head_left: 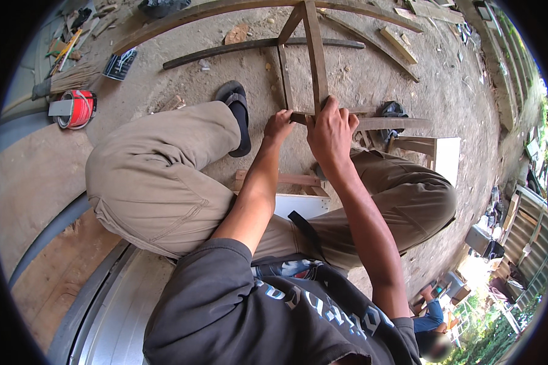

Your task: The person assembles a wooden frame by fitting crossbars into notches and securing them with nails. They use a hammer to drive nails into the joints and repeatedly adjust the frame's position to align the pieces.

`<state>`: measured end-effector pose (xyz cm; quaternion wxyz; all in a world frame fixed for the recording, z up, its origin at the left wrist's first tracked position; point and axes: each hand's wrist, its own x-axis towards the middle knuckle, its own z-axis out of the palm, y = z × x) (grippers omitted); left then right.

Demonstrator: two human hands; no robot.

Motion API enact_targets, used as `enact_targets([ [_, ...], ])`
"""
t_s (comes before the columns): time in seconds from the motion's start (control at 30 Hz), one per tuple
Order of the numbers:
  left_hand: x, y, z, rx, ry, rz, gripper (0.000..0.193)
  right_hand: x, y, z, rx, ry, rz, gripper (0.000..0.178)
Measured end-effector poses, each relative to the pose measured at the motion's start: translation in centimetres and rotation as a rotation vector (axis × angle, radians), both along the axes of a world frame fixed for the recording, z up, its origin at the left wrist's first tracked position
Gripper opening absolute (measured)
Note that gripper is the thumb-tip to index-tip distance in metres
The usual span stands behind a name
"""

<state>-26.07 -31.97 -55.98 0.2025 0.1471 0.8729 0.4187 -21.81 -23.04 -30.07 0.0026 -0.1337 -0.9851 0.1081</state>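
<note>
A frame of narrow wooden bars (pixel 315 58) stands on the dirt floor in front of me, its long top bar (pixel 213 13) running across the far side. My left hand (pixel 278 126) is closed at the near end of the frame, by the lower end of a thin dark upright. Beside it, my right hand (pixel 333 137) wraps round the joint where a thicker upright meets a short crosspiece (pixel 396 123) that reaches out to the right. The fingertips of both hands are partly hidden behind the wood.
Loose wood strips (pixel 399 45) lie on the floor at the far right. A red can (pixel 77 109) and a broom (pixel 73 80) are on the left. A white-sided wooden box (pixel 446 159) sits past my right knee; another white panel (pixel 301 205) lies between my legs. Another person (pixel 431 316) is at lower right.
</note>
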Motion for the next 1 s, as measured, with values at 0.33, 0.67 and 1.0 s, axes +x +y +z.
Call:
enact_targets([
  [0.33, 0.0, 0.0, -1.2, 0.027, 0.000, -0.005, 0.025, -0.1, 0.2, -0.2, 0.005, -0.006, -0.011, 0.032],
  [0.67, -0.1, -0.1, -1.6, 0.037, 0.009, -0.027, 0.030, 0.2, 0.8, -0.7, 0.021, 0.008, -0.018, 0.034],
  [1.0, -0.3, -0.4, -0.7, -0.039, 0.032, -0.082, 0.033, -0.1, 3.7, 1.8, -0.231, -0.277, 0.195, 0.085],
])
